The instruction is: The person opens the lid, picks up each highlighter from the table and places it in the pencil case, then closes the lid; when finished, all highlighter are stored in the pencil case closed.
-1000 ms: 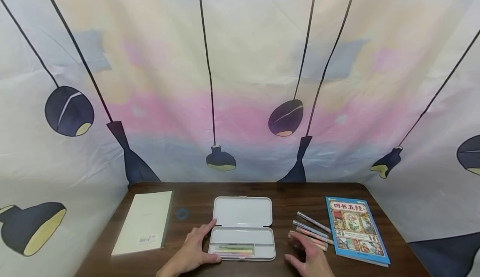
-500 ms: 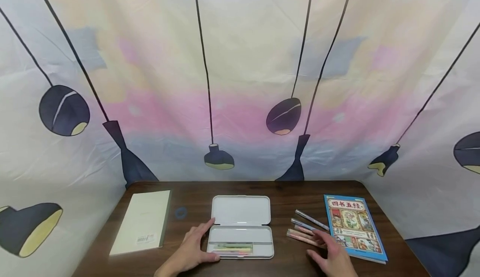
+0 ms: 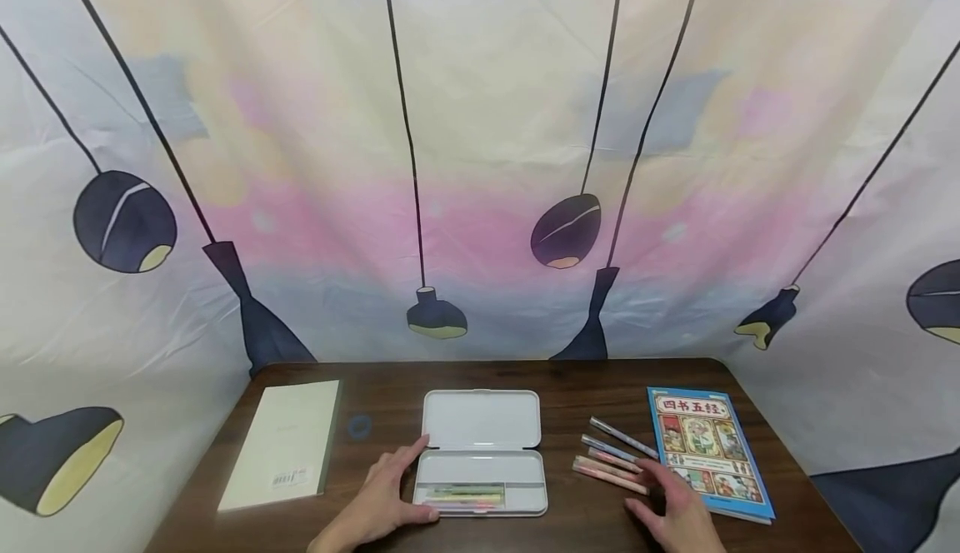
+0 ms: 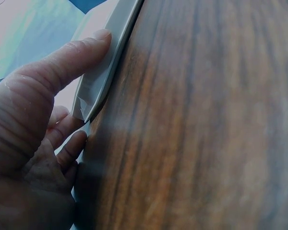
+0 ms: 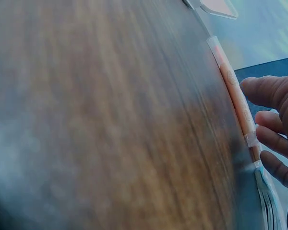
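A white pencil case point(image 3: 527, 500) lies with its lid folded back, and several thin coloured sticks point(image 3: 465, 497) sit in its front compartment. My left hand point(image 3: 378, 499) grips the left side of the case, thumb at the front corner and index finger near the hinge. The left wrist view shows that thumb point(image 4: 81, 55) on the case's edge. Several pens point(image 3: 606, 468) lie fanned out to the right of the case. My right hand point(image 3: 682, 515) is at their right ends, thumb spread away from the fingers. In the right wrist view an orange pen point(image 5: 237, 96) lies right by the fingertips.
A blue illustrated book point(image 3: 712, 457) lies right of the pens, close to my right hand. On the left are a cream notebook point(image 3: 285, 445) and a small blue ring point(image 3: 360, 427). A patterned curtain point(image 3: 480, 161) hangs behind the brown table point(image 3: 570, 386).
My right hand has moved right along the pens, from their left part to their right ends. The left hand keeps its place on the case. The head view has shifted slightly.
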A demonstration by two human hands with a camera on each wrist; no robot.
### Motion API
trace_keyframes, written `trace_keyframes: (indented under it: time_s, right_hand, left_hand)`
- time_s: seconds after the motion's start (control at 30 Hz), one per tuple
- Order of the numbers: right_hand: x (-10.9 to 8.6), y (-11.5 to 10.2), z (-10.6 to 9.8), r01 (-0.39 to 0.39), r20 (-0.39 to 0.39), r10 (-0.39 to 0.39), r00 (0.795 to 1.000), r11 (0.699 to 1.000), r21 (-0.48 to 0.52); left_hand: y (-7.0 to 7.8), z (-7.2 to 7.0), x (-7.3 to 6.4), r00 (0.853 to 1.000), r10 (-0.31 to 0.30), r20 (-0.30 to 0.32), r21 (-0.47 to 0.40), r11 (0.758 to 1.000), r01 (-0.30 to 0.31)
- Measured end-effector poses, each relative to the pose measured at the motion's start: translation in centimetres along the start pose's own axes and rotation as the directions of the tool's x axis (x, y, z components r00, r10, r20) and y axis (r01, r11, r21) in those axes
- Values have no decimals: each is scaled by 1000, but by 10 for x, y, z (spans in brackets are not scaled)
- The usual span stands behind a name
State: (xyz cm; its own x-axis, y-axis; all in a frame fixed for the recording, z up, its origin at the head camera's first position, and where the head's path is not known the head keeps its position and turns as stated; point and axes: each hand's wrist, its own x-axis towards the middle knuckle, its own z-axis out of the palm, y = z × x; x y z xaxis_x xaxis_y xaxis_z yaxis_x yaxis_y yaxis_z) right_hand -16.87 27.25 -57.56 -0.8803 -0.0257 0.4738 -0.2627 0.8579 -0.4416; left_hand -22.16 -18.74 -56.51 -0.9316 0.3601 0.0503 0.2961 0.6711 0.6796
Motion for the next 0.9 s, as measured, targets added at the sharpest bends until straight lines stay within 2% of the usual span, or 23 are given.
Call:
trace_keyframes:
  time_s: [0.17,0.43,0.73,0.9]
  right_hand:
    - [-1,2,3,5,-2,-5,1000,1000,-1]
    - [-2,4,7,42,-27,-42,999,999,17]
    - [1,2,5,-43,87,38,996,997,61]
    - [1,3,7,-24,88,17,996,996,86]
  left_hand:
    - [0,0,1,1000,11,0,-4,1000,-11]
    - [-2,2,3,1000,-7,2,-20,1000,7]
    - [0,2,0,1000,6,-2,-10,1000,-6]
    - [-1,1,1,1000,2,2,-12,1000,-2]
